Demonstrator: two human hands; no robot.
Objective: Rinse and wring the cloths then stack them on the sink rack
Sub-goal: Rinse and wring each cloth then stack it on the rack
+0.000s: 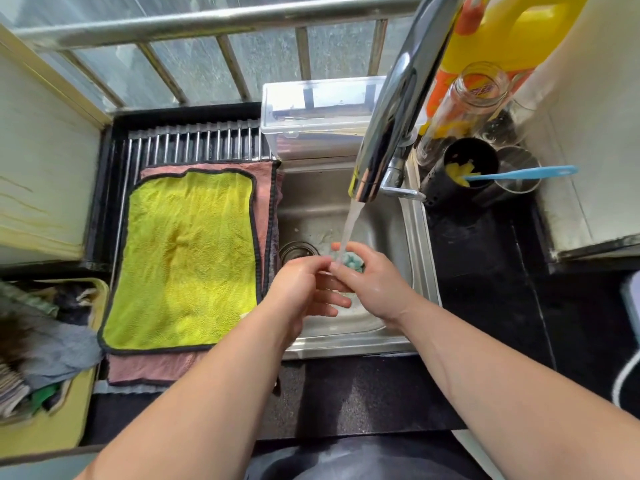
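Water runs from the chrome tap (388,133) into the steel sink (420,244). Both my hands are together under the stream. My right hand (379,287) curls its fingers and thumb round a small teal wad of cloth (354,262), mostly hidden in the grip. My left hand (303,284) has relaxed fingers reaching under the right hand and touching it, and holds nothing I can see. On the sink rack (194,143) to the left, a yellow-green cloth (187,258) lies flat on a pink cloth (152,370). A grey edge (131,388) shows beneath them.
A yellow tub (52,434) at the left holds several crumpled cloths. A clear plastic box (311,112) stands behind the sink. Right of the tap are a glass jar (464,102), a yellow jug (512,32), and a black cup (467,168) with a blue-handled tool. Black counter surrounds the sink.
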